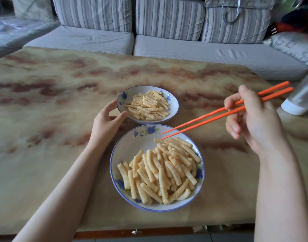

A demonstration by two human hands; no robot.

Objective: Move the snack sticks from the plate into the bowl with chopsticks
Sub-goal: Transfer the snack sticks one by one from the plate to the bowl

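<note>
Two white dishes with blue flowers stand on the marbled table [53, 102]. The larger near dish [130, 145] is piled with pale ridged snack sticks [163, 172]. The smaller far dish [174, 105] holds a thinner layer of snack sticks [148, 105]. My left hand [106, 123] curls round the far dish's left rim, thumb and fingers on it. My right hand [254, 123] grips a pair of orange chopsticks [202, 117]. Their tips hover slightly apart over the near dish's far edge, just above one stick, with nothing between them.
A silver container with a white end [300, 98] lies at the table's right edge, close behind my right hand. A grey striped sofa [167, 44] runs along the far side. The table's front edge carries a drawer knob [136, 231].
</note>
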